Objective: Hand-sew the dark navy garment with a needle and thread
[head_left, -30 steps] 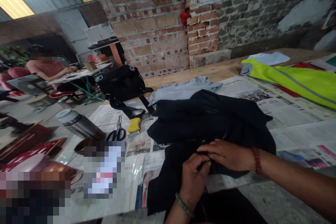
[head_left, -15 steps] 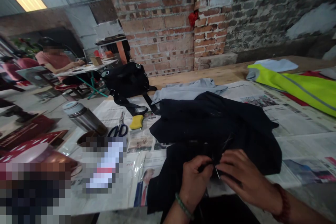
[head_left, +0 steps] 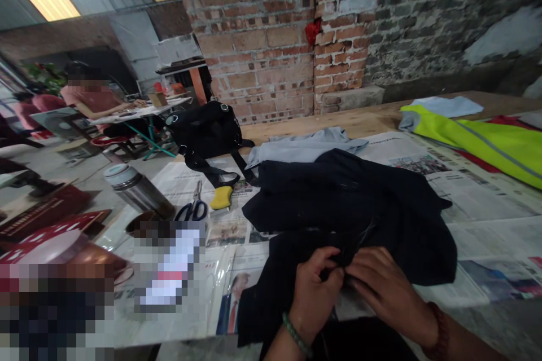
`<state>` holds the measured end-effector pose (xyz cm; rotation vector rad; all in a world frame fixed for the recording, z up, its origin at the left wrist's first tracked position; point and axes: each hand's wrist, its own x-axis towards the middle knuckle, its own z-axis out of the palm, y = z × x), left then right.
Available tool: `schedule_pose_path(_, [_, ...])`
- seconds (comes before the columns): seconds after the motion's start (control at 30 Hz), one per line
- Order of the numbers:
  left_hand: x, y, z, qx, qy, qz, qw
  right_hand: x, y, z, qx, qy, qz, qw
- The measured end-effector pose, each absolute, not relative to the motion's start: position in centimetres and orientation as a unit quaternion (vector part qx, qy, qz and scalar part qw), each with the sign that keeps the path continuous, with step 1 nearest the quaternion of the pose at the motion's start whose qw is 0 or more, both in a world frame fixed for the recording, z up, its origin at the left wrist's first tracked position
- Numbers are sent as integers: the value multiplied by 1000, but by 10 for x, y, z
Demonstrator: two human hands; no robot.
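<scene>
A dark navy cloth garment [head_left: 347,194] lies bunched on the table in front of me, its near edge drawn up between my hands. My left hand [head_left: 317,289], with a green bead bracelet, is closed, thumb and forefinger pinching the cloth. Right against it, my right hand [head_left: 387,287] is closed too, its fingertips meeting the left ones over the cloth edge. A thin shiny needle showed at the right fingertips a moment ago; the fingers hide it now. Loose thread [head_left: 367,231] shows faintly above the right hand.
Newspaper [head_left: 195,310] covers the table. To the left are scissors [head_left: 197,208], a yellow object [head_left: 221,197], a steel flask [head_left: 138,189] and a black bag [head_left: 207,130]. Grey cloth [head_left: 305,146] lies behind the garment, a neon vest [head_left: 486,138] far right. Another person [head_left: 93,96] sits further off.
My right fingers have closed in toward the left fingertips, covering the needle that stood visible between the hands. The garment stays nearly where it was.
</scene>
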<state>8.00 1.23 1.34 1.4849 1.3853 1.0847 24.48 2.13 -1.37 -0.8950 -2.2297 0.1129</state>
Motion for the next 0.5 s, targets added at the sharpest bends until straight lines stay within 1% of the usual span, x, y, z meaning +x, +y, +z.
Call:
schedule_pose_path(0.17, [80,12,15,595,560,418,397,244,25,-7,-342,-856,69,381])
schedule_pose_path(0.5, [80,10,3,626,548,408,376,265,-3,-15,-343,-858,-11,381])
